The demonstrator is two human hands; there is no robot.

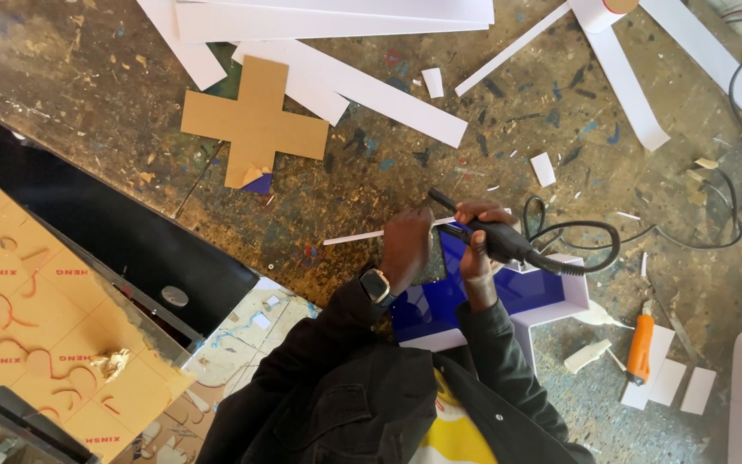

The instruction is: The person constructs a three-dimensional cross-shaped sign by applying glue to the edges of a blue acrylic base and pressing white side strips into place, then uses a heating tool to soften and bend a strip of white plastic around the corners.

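At the far left a tan sheet with cut-out curved shapes (45, 326) leans beside the paint-stained counter (113, 86), and a brown cardboard cross (255, 120) lies flat farther up. The left hand (405, 245), a smartwatch (376, 284) on its wrist, presses down on the blue cross-shaped tray with white walls (521, 296), fingers curled over its edge. Just beside it the right hand (477, 245) has its fingers clenched around a black corded hand tool (495, 236), tip near a thin white strip (362, 235). An orange-handled knife (641, 345) lies well to the right.
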